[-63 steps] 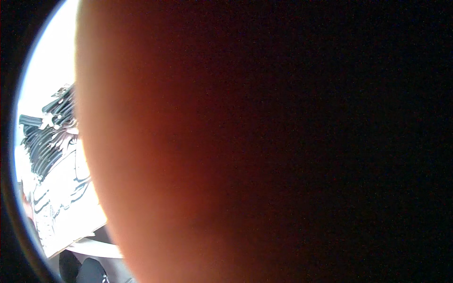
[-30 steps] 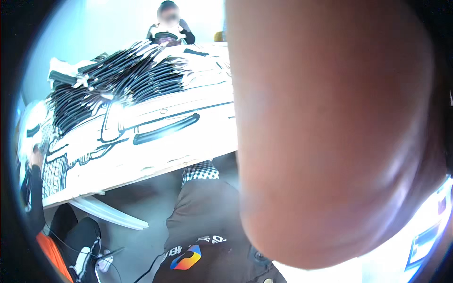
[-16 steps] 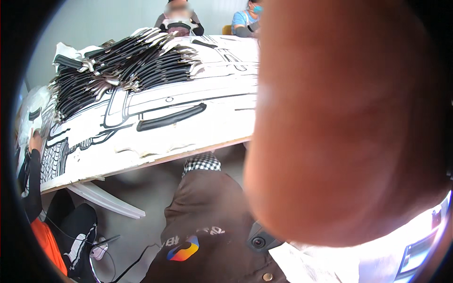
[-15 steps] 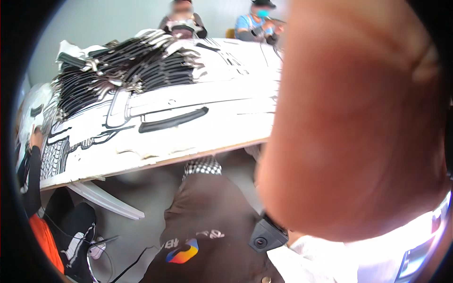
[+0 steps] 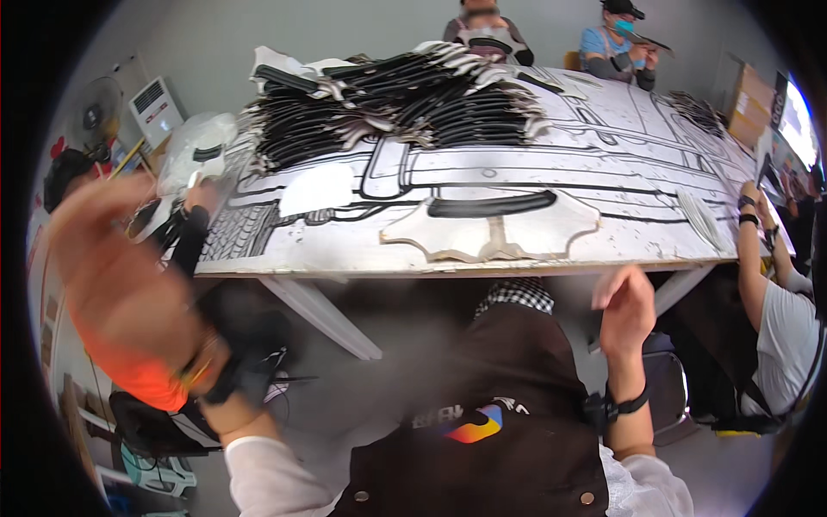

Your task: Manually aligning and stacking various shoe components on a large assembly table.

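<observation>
My left hand [image 5: 129,276] is raised at the left, close to the camera and smeared by motion; its fingers are hard to make out. A dark band circles its wrist. My right hand [image 5: 627,310] hovers just in front of the table's near edge, fingers loosely bent and nothing visible in them. Its wrist wears a black strap with a small device [image 5: 599,407]. Between the hands, on the table, lies a pale flat cut piece [image 5: 534,234] with scalloped edges and a black padded strip [image 5: 491,204] along its far side. Neither hand touches it.
A large heap of similar black-stripped pieces [image 5: 396,108] covers the far left of the patterned white table [image 5: 336,246]. Pale stacked pieces [image 5: 702,220] lie at the right. People work at the far side and both ends. A table leg [image 5: 323,319] slants below.
A hand that filled the right side close to the camera has moved away; both my hands now show apart. The view has turned left, and the cut piece still lies on the table.
</observation>
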The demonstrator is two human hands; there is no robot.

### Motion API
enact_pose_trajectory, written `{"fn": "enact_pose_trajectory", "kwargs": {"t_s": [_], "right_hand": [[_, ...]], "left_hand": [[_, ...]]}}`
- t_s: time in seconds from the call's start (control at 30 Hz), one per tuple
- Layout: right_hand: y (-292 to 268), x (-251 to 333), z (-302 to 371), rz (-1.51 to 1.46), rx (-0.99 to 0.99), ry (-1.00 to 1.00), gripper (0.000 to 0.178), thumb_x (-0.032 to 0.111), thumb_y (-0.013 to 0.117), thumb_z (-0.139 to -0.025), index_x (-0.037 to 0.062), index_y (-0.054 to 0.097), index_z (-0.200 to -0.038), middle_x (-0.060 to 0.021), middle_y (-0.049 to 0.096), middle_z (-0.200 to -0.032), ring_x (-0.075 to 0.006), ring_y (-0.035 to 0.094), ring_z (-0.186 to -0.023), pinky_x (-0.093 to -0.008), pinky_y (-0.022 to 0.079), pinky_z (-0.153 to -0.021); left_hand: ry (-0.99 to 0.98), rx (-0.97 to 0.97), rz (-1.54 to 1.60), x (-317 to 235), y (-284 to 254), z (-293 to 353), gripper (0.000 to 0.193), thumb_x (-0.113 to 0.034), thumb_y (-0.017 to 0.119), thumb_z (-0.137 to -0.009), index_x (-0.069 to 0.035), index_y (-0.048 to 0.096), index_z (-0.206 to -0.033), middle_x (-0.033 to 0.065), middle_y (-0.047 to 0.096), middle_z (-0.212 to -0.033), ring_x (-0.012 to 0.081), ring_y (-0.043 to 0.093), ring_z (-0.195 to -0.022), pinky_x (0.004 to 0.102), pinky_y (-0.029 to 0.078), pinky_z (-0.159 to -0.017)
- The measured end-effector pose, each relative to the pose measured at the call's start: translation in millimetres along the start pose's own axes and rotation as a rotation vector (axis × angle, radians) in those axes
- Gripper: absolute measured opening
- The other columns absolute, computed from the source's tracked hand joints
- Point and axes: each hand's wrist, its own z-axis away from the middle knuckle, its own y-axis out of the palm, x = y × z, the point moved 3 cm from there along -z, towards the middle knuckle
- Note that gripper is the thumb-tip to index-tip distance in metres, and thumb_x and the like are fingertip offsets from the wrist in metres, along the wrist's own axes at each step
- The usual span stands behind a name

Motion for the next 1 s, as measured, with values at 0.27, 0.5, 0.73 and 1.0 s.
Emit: {"fn": "enact_pose_trajectory", "kwargs": {"t_s": [0.27, 0.5, 0.73, 1.0], "right_hand": [[-69.9, -29.3, 34.6, 0.177, -0.019, 0.349, 0.038, 0.034, 0.053, -0.091, 0.0031, 0.052, -0.070, -0.0073, 0.053, -0.057, -0.0166, 0.055, -0.053, -0.0258, 0.044, -0.054], [-136.2, -30.4, -5.4, 0.159, -0.006, 0.441, 0.033, 0.029, 0.052, -0.091, 0.0017, 0.058, -0.074, -0.0079, 0.058, -0.064, -0.0156, 0.058, -0.059, -0.0256, 0.046, -0.059], [-184.5, -43.1, -19.1, 0.124, 0.026, 0.518, 0.031, 0.027, 0.051, -0.091, 0.0016, 0.058, -0.075, -0.0081, 0.059, -0.065, -0.0154, 0.058, -0.060, -0.0261, 0.046, -0.060], [-215.8, -41.5, -29.7, 0.139, -0.003, 0.514, 0.031, 0.027, 0.051, -0.091, 0.0017, 0.058, -0.075, -0.0079, 0.058, -0.064, -0.0154, 0.058, -0.060, -0.0261, 0.046, -0.061]], "left_hand": [[-0.831, 0.700, -0.146, 188.8, 258.4, 216.4, 0.073, -0.043, 0.081, -0.069, 0.008, 0.057, -0.116, 0.0247, 0.065, -0.111, 0.0379, 0.061, -0.107, 0.0419, 0.047, -0.093], [-0.928, 0.865, -0.270, 152.4, 329.8, 237.5, 0.091, -0.057, 0.082, -0.062, 0.001, 0.054, -0.126, 0.0188, 0.054, -0.129, 0.0381, 0.040, -0.125, 0.0478, 0.037, -0.103], [-1.026, 0.769, -0.392, 106.2, 369.7, 214.9, 0.107, -0.057, 0.086, -0.055, -0.011, 0.039, -0.140, 0.0146, 0.049, -0.135, 0.0350, 0.037, -0.127, 0.0536, 0.030, -0.100], [-0.898, 0.673, -0.418, 86.4, 387.5, 210.2, 0.075, -0.051, 0.082, -0.065, -0.010, 0.057, -0.122, 0.0145, 0.049, -0.123, 0.0365, 0.038, -0.121, 0.0529, 0.033, -0.097]]}}
